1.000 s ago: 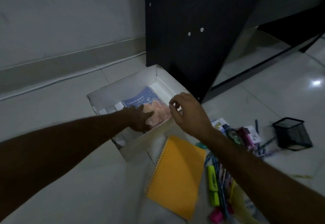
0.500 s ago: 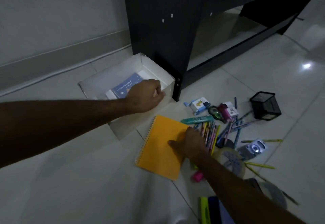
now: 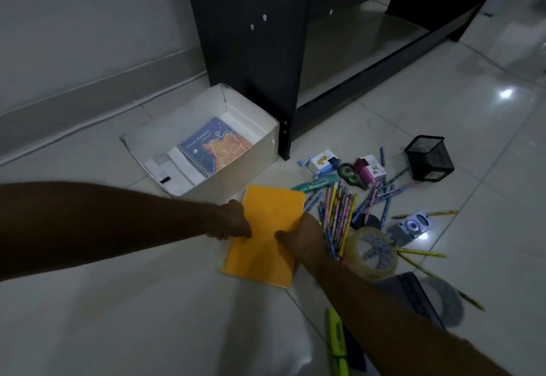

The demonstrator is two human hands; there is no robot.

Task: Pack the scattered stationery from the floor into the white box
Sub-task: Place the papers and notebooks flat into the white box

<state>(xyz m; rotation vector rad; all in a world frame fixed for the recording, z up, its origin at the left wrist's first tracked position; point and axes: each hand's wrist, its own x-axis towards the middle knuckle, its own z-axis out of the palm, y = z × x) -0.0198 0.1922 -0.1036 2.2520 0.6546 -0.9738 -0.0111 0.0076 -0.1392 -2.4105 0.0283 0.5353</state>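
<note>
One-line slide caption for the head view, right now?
Both hands, left and right, grip the orange notebook beside the white box, which already holds a blue notepad.

Both hands (image 3: 236,222) on orange notebook (image 3: 267,236)

The pale tiled floor (image 3: 443,115) bears the white box (image 3: 245,168) beside a dark furniture panel (image 3: 254,59), an orange notebook (image 3: 266,236), scattered pencils (image 3: 339,216), a tape roll (image 3: 373,253) and a black mesh holder (image 3: 428,158).
</note>
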